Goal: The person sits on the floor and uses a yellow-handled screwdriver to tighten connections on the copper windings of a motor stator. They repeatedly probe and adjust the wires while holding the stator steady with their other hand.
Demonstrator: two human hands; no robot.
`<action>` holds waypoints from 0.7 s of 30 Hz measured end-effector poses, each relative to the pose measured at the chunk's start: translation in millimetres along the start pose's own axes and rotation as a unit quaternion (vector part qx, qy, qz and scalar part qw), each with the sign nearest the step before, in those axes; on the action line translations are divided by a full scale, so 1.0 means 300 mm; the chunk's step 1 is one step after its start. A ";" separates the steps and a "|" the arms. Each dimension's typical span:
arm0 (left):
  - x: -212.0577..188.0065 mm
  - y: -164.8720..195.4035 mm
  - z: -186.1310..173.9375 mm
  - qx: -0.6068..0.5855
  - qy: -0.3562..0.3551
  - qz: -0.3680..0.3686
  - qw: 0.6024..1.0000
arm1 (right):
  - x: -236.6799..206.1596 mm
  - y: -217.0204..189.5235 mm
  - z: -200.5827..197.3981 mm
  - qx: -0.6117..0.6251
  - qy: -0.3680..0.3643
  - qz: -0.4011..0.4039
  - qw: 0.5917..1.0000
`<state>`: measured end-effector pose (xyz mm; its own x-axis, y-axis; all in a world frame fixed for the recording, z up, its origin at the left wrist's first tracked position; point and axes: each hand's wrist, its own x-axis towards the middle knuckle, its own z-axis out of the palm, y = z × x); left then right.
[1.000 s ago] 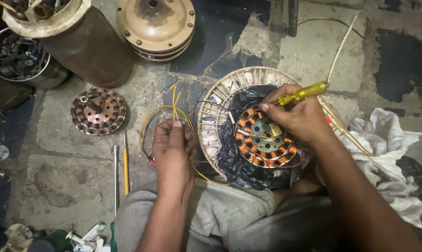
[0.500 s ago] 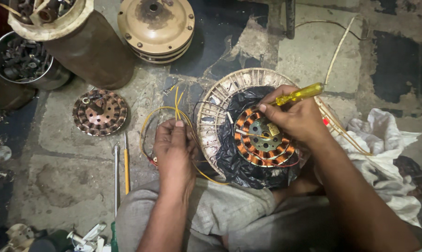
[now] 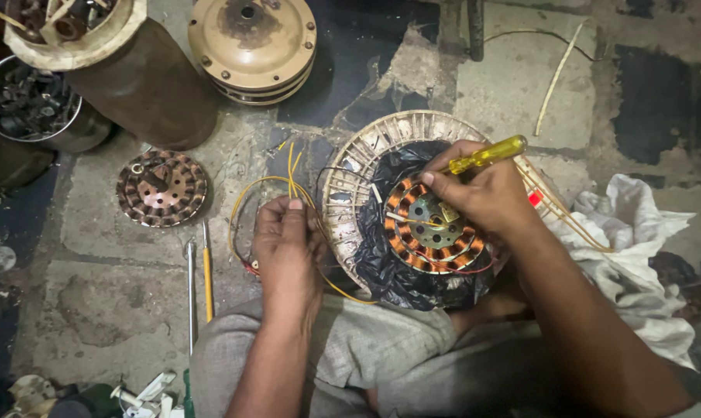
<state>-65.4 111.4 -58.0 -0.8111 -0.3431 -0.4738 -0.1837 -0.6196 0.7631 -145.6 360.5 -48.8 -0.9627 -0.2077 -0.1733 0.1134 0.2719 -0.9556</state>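
Our right hand (image 3: 486,193) grips yellow screwdriver (image 3: 486,155) over copper stator (image 3: 432,232); left hand (image 3: 288,240), nine o'clock of stator, pinches yellow wires (image 3: 292,174).

- My right hand (image 3: 486,197) covers the shaft of the yellow-handled screwdriver (image 3: 486,155), so I can't see its tip
- The round copper-wound stator (image 3: 432,236) is partly hidden under that hand
- The grey metal bowl of dark parts (image 3: 25,108) is cut off at the left edge
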 end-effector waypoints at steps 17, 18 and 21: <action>-0.100 0.052 0.011 -0.074 -0.074 -0.016 0.994 | -0.174 -0.102 -0.055 0.106 0.154 -0.128 0.974; -0.140 0.053 0.018 -0.085 -0.090 -0.015 0.992 | -0.236 -0.137 -0.039 0.092 0.117 -0.118 0.982; -0.256 0.018 0.071 -0.092 -0.128 0.023 0.987 | -0.451 -0.204 0.129 0.007 0.077 -0.067 0.995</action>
<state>-15.9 149.6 -8.1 -0.9345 -0.1986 -0.2955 -0.0581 -0.7337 0.6770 -12.7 335.7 23.9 -0.9954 -0.0954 -0.0063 -0.0167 0.2388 -0.9709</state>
